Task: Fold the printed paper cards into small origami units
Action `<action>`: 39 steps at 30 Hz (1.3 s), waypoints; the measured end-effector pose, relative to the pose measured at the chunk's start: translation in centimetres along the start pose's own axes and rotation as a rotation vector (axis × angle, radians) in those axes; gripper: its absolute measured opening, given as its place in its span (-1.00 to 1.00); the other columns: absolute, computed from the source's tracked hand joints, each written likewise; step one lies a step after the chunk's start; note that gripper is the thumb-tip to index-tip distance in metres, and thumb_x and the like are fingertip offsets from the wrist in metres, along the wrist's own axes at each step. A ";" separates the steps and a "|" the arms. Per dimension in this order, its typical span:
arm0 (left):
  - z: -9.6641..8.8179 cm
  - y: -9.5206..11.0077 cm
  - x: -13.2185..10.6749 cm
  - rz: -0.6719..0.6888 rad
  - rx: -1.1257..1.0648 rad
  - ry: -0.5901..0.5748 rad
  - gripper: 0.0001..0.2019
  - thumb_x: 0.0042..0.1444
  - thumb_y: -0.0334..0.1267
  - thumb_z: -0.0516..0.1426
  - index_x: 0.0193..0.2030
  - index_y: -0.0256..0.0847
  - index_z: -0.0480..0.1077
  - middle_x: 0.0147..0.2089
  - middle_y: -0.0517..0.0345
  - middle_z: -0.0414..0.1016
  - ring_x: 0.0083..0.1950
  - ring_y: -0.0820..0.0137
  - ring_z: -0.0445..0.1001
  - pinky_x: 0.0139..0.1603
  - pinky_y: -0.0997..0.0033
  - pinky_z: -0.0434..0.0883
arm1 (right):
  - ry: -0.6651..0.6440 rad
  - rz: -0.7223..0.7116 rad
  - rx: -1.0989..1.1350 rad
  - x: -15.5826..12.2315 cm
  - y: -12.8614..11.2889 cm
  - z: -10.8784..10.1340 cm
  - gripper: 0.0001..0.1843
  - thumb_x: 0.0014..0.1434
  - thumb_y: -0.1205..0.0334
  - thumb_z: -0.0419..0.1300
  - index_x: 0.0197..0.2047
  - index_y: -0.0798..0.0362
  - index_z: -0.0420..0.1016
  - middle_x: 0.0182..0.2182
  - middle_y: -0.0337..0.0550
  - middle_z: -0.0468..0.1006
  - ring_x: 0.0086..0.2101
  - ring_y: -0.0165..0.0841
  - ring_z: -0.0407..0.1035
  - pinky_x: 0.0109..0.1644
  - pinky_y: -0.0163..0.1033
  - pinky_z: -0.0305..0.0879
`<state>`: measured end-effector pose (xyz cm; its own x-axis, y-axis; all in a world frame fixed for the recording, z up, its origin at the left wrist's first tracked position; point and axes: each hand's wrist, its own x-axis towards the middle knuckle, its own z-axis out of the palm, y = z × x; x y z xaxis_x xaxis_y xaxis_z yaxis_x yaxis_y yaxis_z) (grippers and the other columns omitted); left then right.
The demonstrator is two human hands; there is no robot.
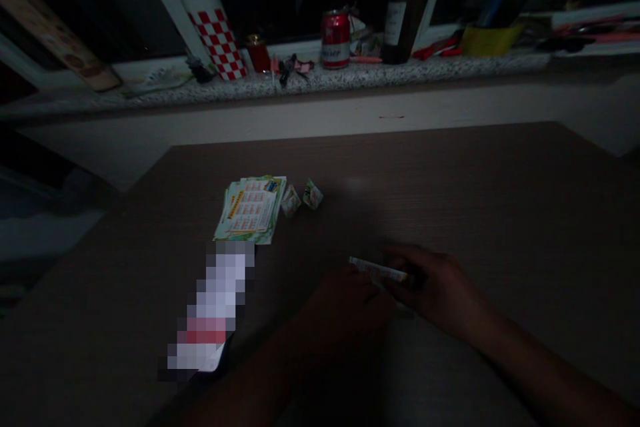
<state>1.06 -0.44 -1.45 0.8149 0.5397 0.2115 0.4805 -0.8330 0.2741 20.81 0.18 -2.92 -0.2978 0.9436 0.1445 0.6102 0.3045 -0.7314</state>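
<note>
The scene is dim. Both my hands rest low on a brown wooden table [475, 187], close together. A small folded strip of printed paper [377, 269] is pinched between them. My right hand [435, 287] grips its right end with curled fingers. My left hand [345, 303] is closed at the strip's left end. Farther back on the table lies a stack of green printed paper sheets [251, 209]. Two small folded paper pieces [291, 200] [313, 194] sit just to the right of that stack.
A blurred-out flat object [213, 310] lies at the left front of the table. Behind the table a speckled windowsill [320, 80] holds a red can [335, 39], a dark bottle [406, 10], a red-checked bottle [213, 27] and assorted small clutter.
</note>
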 end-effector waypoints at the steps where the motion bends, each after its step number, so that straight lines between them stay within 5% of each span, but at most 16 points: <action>1: 0.1 -0.1 0.0 -0.013 -0.033 0.018 -0.95 0.17 -0.37 0.09 -0.26 -0.22 0.37 -0.27 0.12 0.54 -0.20 0.34 0.48 -0.07 0.30 0.31 | 0.002 -0.014 -0.009 0.0 0.0 0.0 -0.60 0.05 0.37 0.24 0.00 -0.02 0.42 -0.33 -0.21 0.62 -0.34 -0.31 0.52 -0.30 -0.25 0.43; 5: 0.1 -0.4 0.1 -0.102 -0.155 0.050 -0.91 0.11 -0.24 0.17 -0.32 -0.20 0.38 -0.27 0.12 0.54 -0.20 0.33 0.47 -0.05 0.27 0.32 | 0.012 -0.049 -0.024 0.1 0.1 0.1 -0.61 0.07 0.38 0.22 -0.01 -0.03 0.43 -0.33 -0.20 0.62 -0.31 -0.28 0.52 -0.24 -0.20 0.45; 11: -0.3 -0.8 0.5 -0.286 -0.038 0.255 -0.93 0.17 -0.30 0.10 -0.26 -0.23 0.38 -0.22 0.05 0.52 -0.13 0.25 0.40 -0.05 0.21 0.29 | 0.014 -0.059 -0.014 0.1 0.4 0.4 -0.63 0.08 0.39 0.23 -0.02 -0.04 0.44 -0.28 -0.18 0.62 -0.31 -0.28 0.52 -0.23 -0.19 0.46; 23: 0.1 -1.1 1.2 -0.221 0.016 0.312 -0.94 0.05 -0.32 0.17 -0.39 -0.21 0.35 -0.36 0.13 0.51 -0.23 0.31 0.39 -0.05 0.21 0.24 | 0.030 -0.218 -0.078 0.3 -1.2 0.6 -0.67 0.06 0.51 0.20 -0.12 0.00 0.48 -0.28 -0.16 0.63 -0.27 -0.29 0.50 -0.20 -0.21 0.41; 39: -0.4 -2.0 1.3 -0.335 0.057 0.354 -0.93 -0.05 -0.38 0.18 -0.44 -0.21 0.33 -0.46 0.19 0.44 -0.32 0.32 0.37 -0.12 0.23 0.23 | 0.112 -0.331 -0.128 0.3 -1.4 0.5 -0.89 0.17 0.43 0.16 -0.33 0.04 0.45 -0.49 -0.23 0.55 -0.46 -0.36 0.43 -0.34 -0.26 0.27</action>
<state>1.00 1.97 -1.31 0.4569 0.7791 0.4293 0.7227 -0.6065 0.3315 19.53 -0.05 -2.19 -0.4161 0.7975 0.4368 0.5831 0.6027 -0.5448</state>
